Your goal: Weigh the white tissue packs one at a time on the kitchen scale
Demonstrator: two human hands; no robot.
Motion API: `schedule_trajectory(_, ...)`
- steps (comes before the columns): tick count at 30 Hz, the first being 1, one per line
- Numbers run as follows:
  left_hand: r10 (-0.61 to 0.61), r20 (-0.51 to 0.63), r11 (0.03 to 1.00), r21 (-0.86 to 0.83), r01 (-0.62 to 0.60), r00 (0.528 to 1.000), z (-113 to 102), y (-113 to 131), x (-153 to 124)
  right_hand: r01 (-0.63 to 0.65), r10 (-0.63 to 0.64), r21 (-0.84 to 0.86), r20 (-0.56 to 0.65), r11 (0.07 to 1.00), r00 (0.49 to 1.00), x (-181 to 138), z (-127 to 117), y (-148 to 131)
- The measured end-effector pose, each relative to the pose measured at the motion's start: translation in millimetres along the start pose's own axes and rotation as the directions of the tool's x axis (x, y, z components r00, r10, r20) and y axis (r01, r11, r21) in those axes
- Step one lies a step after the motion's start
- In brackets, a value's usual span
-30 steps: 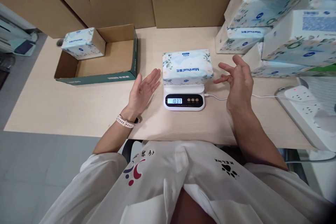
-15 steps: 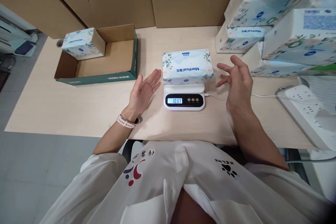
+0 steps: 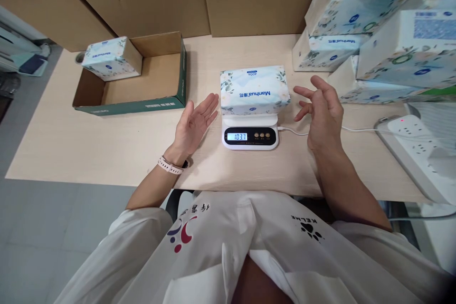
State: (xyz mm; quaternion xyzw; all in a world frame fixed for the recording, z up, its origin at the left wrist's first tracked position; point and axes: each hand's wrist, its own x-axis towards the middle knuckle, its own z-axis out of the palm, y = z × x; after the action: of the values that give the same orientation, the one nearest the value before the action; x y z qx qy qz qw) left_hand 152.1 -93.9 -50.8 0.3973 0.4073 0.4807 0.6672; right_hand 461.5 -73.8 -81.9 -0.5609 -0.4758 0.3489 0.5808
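Observation:
A floral tissue pack (image 3: 255,91) rests on a white digital kitchen scale (image 3: 250,146), whose lit display reads 103.7. Just left of the pack, my left hand (image 3: 195,123) is open, palm turned up and fingers stretched toward it without touching. On the other side my right hand (image 3: 323,113) hovers apart from the pack, its fingers spread and holding nothing. The pack hides most of the scale's platform.
At the left stands a green cardboard tray (image 3: 130,107) with one tissue pack (image 3: 111,59) in its far left corner. Several tissue packs (image 3: 392,54) are stacked at the back right. A white power strip (image 3: 416,140) lies at right; a thin white cable (image 3: 294,131) runs to the scale.

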Motion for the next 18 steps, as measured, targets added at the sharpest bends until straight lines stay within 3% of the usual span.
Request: schedule_trajectory(18,-0.015,-0.009,1.0,-0.008,0.015,1.0,1.9,0.7,-0.6,-0.026,0.026,0.031,-0.023,0.999,0.999,-3.2,4.4,-8.3)
